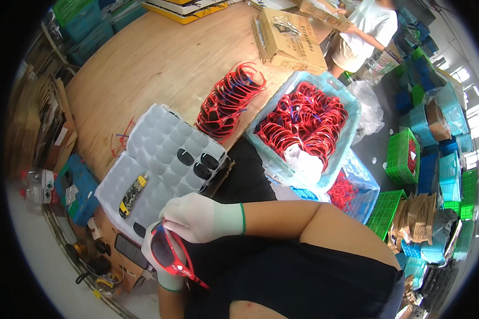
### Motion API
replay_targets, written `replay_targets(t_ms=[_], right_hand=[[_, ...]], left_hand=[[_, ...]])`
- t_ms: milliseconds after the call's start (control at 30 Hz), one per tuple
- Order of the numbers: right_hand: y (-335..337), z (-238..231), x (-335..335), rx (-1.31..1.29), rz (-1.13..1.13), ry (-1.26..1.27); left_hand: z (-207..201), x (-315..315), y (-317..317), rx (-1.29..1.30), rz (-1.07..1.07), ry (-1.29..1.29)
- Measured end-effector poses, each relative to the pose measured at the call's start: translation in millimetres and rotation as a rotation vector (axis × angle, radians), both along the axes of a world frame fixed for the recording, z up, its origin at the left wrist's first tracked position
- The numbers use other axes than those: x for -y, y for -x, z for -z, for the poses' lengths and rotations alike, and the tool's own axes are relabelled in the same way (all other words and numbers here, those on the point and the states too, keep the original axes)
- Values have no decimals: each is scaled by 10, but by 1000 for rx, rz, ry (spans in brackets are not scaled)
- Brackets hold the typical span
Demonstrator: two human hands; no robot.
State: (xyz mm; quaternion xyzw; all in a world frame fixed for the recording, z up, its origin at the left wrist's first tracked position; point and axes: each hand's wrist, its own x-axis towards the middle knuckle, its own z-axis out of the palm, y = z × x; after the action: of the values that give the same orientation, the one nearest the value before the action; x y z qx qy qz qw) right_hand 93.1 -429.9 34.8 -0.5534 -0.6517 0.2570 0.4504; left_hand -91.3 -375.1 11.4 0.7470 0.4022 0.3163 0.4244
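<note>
White gloves with green cuffs cover both of my hands. My left hand [148, 251] is closed round a pair of red-framed sunglasses [164, 250], partly hidden behind them. My right hand [199, 217] grips the top of the same frame with its fingers bent. A dark lens shows in the frame, and one red temple arm points down to the right. Just beyond my hands lies a grey dimpled tray [159, 141]. Several loose dark lenses [202, 170] rest on it, along with a yellow-and-black utility knife [133, 195].
A stack of red sunglasses [229, 101] lies on the wooden table [127, 58]. To its right, a light-blue crate [351, 114] is full of red frames. Cardboard boxes [292, 40] stand behind, near another person [370, 26]. A phone [130, 250] lies at the left.
</note>
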Motion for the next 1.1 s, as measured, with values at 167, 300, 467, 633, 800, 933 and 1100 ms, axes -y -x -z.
replay_targets(t_ms=[167,300,467,633,800,933,1100], right_hand=[[-117,-143,-49,61,-136,153],[-89,-204,-85,76,-147,216],[-135,-352,-33,-5,-168,320],[-127,-359,-1,100,-111,241],[-107,-294,-7,120,-92,257],[14,-162,35,104,17,145],[8,-241,-4,23,-3,133]], left_hand=[[-279,-193,163,-212,356,185],[-340,-107,79,-204,179,48],[-332,-125,86,-158,221,-27],[-280,-58,26,-108,161,-30],[-199,-64,61,-34,155,35],[-171,-13,-3,-76,60,-46],[-117,-37,36,-38,12,-108]])
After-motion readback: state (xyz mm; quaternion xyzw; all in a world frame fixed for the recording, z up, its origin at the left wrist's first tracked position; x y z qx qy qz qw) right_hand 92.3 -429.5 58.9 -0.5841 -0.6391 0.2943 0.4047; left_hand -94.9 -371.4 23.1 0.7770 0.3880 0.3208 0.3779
